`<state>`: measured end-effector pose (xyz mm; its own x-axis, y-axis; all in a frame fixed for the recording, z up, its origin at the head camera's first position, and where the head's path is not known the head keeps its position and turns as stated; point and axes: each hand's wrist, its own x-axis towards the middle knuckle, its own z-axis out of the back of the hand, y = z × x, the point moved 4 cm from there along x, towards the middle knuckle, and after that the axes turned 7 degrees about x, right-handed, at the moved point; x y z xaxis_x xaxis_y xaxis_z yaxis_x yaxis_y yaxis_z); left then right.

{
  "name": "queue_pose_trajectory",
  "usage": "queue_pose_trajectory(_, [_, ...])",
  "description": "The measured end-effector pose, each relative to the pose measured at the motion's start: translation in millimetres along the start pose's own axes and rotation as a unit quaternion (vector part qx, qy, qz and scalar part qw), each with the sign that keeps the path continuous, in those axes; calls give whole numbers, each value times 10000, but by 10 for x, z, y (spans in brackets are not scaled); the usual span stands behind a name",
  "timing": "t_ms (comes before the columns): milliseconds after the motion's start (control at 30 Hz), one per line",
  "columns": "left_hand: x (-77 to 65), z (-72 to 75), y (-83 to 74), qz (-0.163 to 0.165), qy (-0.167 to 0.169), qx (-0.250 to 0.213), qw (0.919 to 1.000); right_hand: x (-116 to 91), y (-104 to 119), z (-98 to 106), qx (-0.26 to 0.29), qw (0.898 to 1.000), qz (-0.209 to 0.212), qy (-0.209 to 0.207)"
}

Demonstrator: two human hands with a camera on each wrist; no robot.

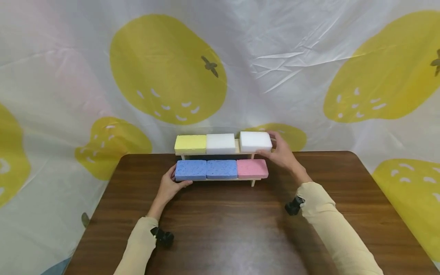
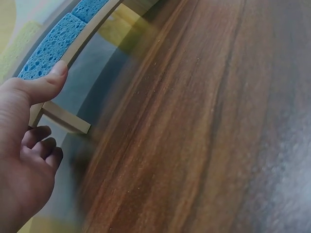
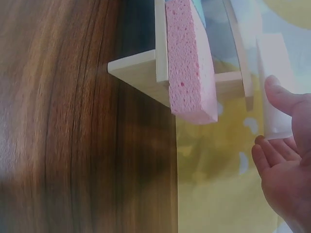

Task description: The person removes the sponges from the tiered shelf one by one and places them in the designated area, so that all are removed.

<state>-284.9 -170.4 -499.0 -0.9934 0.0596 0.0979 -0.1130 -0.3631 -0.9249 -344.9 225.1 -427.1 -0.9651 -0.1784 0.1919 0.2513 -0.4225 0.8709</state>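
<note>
Filling a two-tier wooden rack [image 1: 237,146] at the far side of the surface [image 1: 223,221]: above, a yellow sponge [image 1: 190,143], a middle white block [image 1: 220,142] and, past a gap, an end white block [image 1: 255,140]; below, a left blue sponge [image 1: 191,169], a right blue sponge [image 1: 221,168] and a pink sponge [image 1: 252,168]. Pinching the end white block with the right hand [image 1: 282,153], with fingers partly hidden behind (cannot tell about contact with the tier). Clamped on the rack's lower left end with the left hand [image 1: 169,187], with fingers curled underneath. Blurred in the left wrist view: the yellow sponge.
</note>
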Motion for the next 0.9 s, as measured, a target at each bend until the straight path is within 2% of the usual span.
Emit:
queue_pose_trajectory(133, [20,10,49,-6,74,-47,10000,-49,1,54,-130,9999,14,21])
queue_pose_trajectory(367, [173,-9,424,31,99,-45,9999,-104,-7,163,-192,9988,426,-110])
queue_pose_trajectory(667, [204,25,451,-36,204,60,9998,-138,-109,267,-211,9995,156,-168])
queue_pose_trajectory(900, [221,40,463,-51,211,193,9996,-179,-100,320,-270,9992,226,-187])
